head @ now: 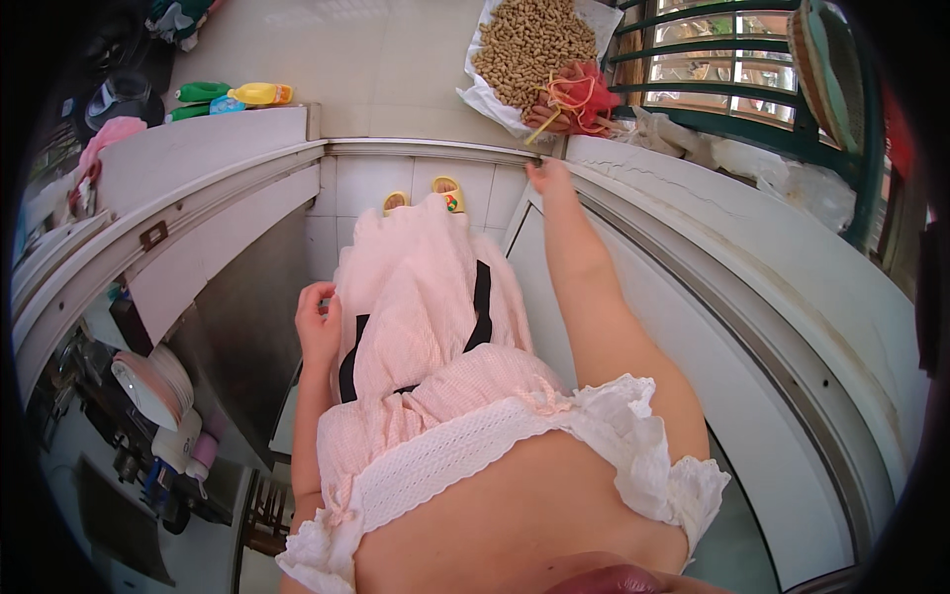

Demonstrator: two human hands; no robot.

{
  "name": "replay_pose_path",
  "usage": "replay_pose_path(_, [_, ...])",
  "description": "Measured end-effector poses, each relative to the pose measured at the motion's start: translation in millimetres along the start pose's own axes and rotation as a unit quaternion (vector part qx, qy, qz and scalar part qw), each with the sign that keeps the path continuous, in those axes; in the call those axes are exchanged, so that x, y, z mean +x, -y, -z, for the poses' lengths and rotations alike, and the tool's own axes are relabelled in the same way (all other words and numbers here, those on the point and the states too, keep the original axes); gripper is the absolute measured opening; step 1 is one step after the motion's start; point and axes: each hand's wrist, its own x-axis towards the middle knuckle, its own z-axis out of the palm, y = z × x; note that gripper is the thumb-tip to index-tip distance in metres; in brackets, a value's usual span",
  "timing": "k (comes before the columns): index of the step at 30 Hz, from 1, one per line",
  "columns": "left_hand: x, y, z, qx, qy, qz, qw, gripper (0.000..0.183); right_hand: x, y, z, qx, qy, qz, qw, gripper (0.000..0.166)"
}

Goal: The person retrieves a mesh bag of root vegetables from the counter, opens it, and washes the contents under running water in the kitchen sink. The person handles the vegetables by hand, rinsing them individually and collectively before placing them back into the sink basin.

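My left hand hangs beside the pink skirt, fingers loosely curled with a gap to the thumb and nothing visible in it. My right arm stretches forward along the white door. At the door's far edge, by the door frame and sliding track, is my right hand; its fingers are partly hidden, and whether they grip the edge I cannot tell. Just beyond it, a red mesh bag with yellow string lies at the corner of a white sheet heaped with unshelled peanuts.
Green bottles and a yellow bottle lie behind the low wall at left. Stacked plates stand on a counter at lower left. Crumpled plastic bags rest on the right ledge under a green-barred window. Yellow slippers stand on white tiles.
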Motion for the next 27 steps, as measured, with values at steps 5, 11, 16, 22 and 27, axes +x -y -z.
replay_pose_path(5, [-32, 6, 18, -0.011, -0.043, -0.002, 0.999, 0.016, -111, -83, 3, -0.178, 0.046, 0.019, 0.983, 0.032])
replay_pose_path(11, [-79, 50, 62, -0.034, -0.087, -0.027, 0.995, 0.017, -178, -104, 10, -0.321, 0.087, 0.139, 0.933, 0.014])
replay_pose_path(16, [-156, 110, 111, -0.079, -0.167, -0.004, 0.983, 0.018, -251, -136, -22, -0.394, 0.194, 0.276, 0.855, 0.013])
replay_pose_path(22, [-259, 206, 155, -0.152, -0.311, 0.07, 0.936, 0.016, -399, -271, -57, -0.453, 0.384, 0.231, 0.77, 0.016])
replay_pose_path(27, [-357, 266, 179, -0.178, -0.432, 0.157, 0.87, 0.015, -547, -426, -40, -0.507, 0.632, -0.003, 0.586, 0.02])
